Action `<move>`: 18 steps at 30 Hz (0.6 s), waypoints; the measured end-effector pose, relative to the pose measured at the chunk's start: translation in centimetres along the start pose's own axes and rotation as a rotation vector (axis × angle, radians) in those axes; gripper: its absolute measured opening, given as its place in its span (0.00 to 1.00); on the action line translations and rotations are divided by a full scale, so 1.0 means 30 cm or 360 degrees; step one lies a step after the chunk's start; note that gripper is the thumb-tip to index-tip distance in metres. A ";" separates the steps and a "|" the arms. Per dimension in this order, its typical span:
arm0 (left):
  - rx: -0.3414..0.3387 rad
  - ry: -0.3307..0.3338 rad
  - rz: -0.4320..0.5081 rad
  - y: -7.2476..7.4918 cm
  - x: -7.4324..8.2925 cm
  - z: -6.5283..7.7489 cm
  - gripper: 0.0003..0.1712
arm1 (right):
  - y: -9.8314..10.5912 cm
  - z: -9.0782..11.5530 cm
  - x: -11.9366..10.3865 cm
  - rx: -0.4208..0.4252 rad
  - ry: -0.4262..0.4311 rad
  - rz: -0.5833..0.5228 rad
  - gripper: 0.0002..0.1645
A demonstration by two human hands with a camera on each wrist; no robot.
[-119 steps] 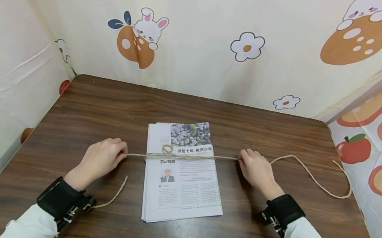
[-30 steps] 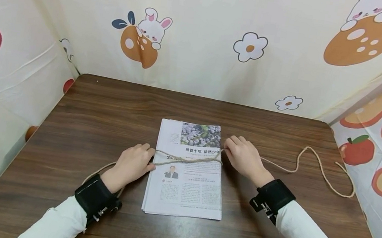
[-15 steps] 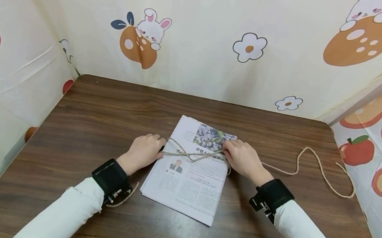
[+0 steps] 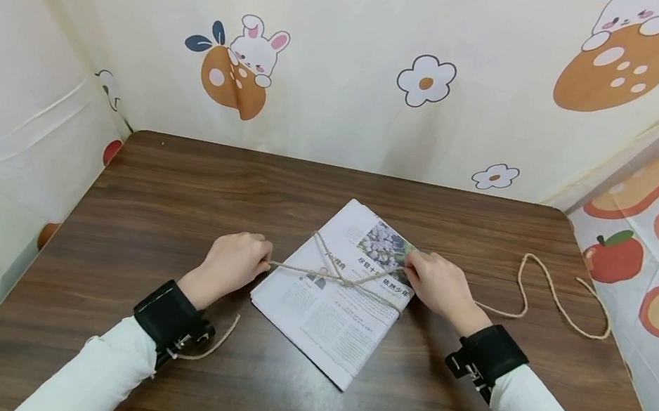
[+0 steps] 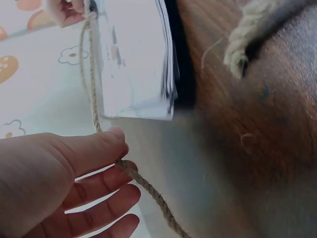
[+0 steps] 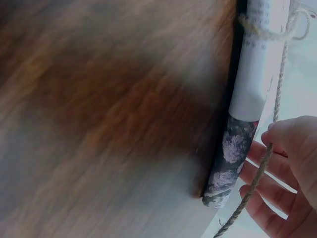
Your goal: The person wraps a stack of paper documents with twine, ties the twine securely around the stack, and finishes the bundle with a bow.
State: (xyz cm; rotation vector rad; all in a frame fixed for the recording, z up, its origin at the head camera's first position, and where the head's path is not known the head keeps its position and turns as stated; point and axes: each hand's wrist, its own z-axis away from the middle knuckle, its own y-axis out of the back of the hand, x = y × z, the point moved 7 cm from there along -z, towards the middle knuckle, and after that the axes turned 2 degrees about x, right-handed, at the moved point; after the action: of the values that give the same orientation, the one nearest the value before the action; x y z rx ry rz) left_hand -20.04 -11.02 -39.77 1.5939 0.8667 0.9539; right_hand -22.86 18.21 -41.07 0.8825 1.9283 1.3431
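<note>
1. Rotated clockwise since 0.5 s ago: folded stack of white printed newspaper (image 4: 311,327), now skewed on the table. Bare left hand (image 4: 235,260) shifted outward; gap to the stack's edge is wider. Bare right hand (image 4: 440,286) also a bit farther right.
2. Nearest: white long sleeves (image 4: 94,369), then black wrist straps (image 4: 167,316) carrying small cameras.
3. Left hand: thumb and index pinch a beige twisted rope (image 4: 301,269), other fingers loose. Sits left of the stack, apart from it.
4. Right hand: thumb and fingertips pinch the same rope, just beside the stack's flower-photo corner. Skin contact with paper: can't tell.
5. Rope: short tail lies by the left strap. Two strands cross on the stack's top face: one runs between the hands, the other goes edge to edge and wraps over the side. Long tail snakes from the right hand toward the table's right edge.
6. Stack is mid-table, between the hands; portrait photo half under rope.
7. Under all: brown wood-grain table (image 4: 205,180).
8. Farthest: cream backdrop (image 4: 333,92) with rabbit and flower prints.
</note>
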 end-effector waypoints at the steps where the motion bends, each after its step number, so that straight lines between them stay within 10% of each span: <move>1: 0.0011 -0.0002 0.0017 0.008 -0.001 0.004 0.11 | 0.003 0.005 0.003 0.0013 -0.0001 0.0010 0.07; 18: -0.0002 0.0055 0.0145 0.038 -0.062 0.018 0.10 | 0.031 0.103 0.018 0.0030 -0.0117 -0.0025 0.07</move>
State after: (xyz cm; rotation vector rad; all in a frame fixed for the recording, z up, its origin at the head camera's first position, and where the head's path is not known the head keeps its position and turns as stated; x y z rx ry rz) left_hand -20.25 -13.12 -39.02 1.6312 0.8226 1.0487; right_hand -20.56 20.52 -41.13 0.9117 1.8905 1.2681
